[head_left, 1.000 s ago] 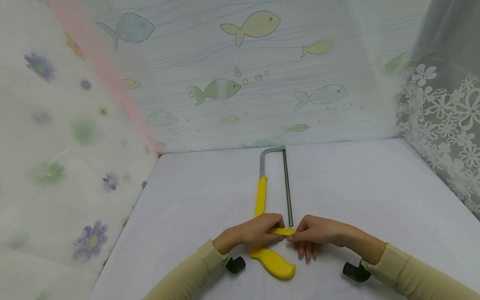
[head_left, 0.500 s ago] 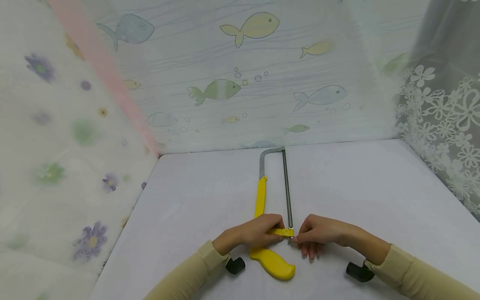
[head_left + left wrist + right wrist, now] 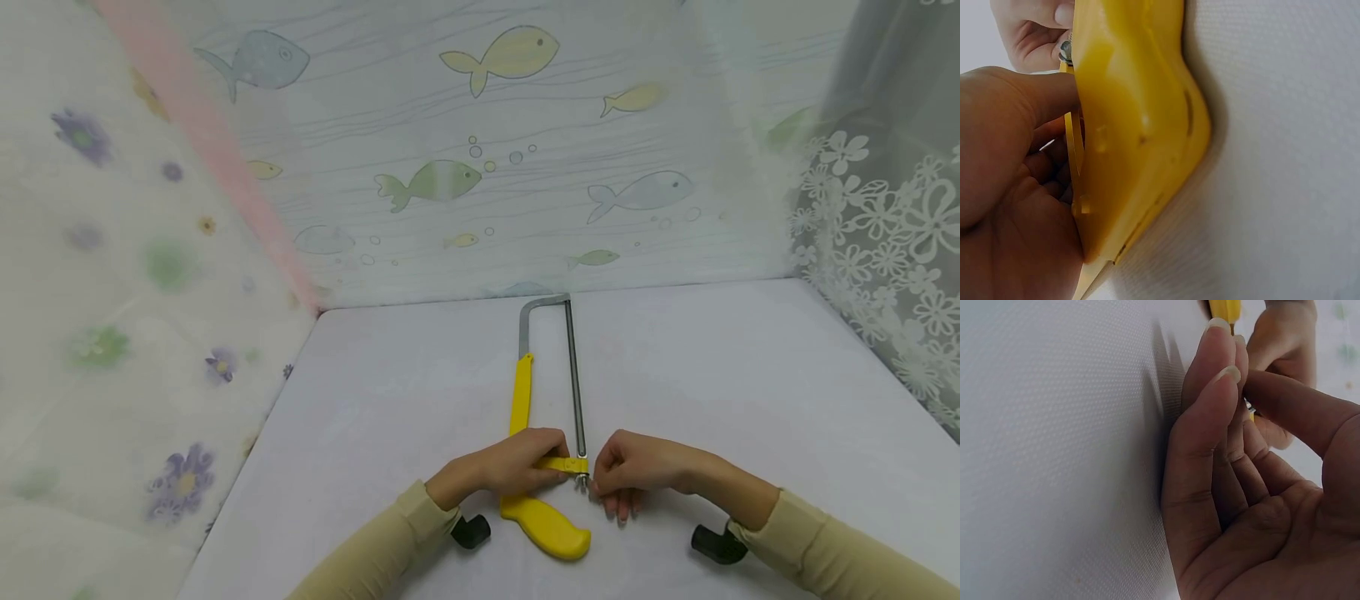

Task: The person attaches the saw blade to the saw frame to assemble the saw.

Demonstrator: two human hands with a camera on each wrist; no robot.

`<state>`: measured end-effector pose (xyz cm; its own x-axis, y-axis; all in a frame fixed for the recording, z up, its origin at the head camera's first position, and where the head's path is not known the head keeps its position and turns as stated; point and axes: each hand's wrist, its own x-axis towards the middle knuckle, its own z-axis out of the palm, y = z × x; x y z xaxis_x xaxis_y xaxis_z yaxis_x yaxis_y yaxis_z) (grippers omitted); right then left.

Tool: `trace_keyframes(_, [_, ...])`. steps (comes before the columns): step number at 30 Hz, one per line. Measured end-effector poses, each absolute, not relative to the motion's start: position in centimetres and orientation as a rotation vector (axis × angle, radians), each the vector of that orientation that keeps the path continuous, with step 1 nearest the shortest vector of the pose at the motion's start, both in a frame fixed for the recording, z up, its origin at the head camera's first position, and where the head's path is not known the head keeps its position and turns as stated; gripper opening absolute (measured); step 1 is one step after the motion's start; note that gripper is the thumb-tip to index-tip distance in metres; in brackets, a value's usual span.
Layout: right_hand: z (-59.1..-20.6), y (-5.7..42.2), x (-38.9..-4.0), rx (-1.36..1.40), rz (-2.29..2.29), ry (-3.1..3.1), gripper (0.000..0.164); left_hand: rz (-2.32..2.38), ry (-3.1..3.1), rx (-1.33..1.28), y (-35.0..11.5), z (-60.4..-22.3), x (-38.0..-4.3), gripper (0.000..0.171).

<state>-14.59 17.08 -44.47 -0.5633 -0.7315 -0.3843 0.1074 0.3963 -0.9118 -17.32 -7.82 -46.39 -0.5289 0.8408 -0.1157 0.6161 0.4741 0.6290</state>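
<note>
A hacksaw (image 3: 521, 392) with a yellow handle (image 3: 551, 529) lies on the white table, its grey bow and dark blade (image 3: 575, 375) pointing away from me. My left hand (image 3: 517, 460) grips the yellow frame just ahead of the handle, thumb and curled fingers around it in the left wrist view. At the blade's near end, a small metal wing nut (image 3: 582, 482) sticks out of the yellow bracket (image 3: 573, 465). My right hand (image 3: 637, 467) is just right of this nut, fingertips close beside it and fingers loosely bent. The right wrist view mostly hides the nut behind those fingers.
White cloth covers the table (image 3: 712, 367). A fish-patterned curtain (image 3: 360, 167) hangs at its far edge, flowered cloth (image 3: 150, 333) on the left and sheer lace (image 3: 892, 233) on the right. Black wrist cameras hang below both sleeves.
The right fingertips have drawn off the wing nut to the right and now leave it uncovered; a second ago they hid it. The left hand and hacksaw have not visibly moved.
</note>
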Motion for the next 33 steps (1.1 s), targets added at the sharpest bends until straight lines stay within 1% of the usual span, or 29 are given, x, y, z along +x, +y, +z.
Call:
trace_keyframes(4, [-44.5,16.8,-14.6,-0.531,-1.264,1.808,0.023,0.747,2.308,1.212,-7.8,-46.4,-17.3,0.009])
trace_keyframes(10, [-44.5,16.3,-14.4,-0.503,-1.240,1.842,0.036,0.747,2.301,1.213,-7.8,-46.2,-17.2,0.008])
trace_keyframes(14, [-44.4,16.1,-14.3,-0.472,-1.243,1.845,0.039,0.749,2.297,1.216,-7.8,-46.2,-17.2,0.008])
trace_keyframes(33, [-44.3,16.5,-14.4,-0.447,-1.234,1.867,0.037,0.755,2.305,1.212,-7.8,-46.4,-17.3,0.009])
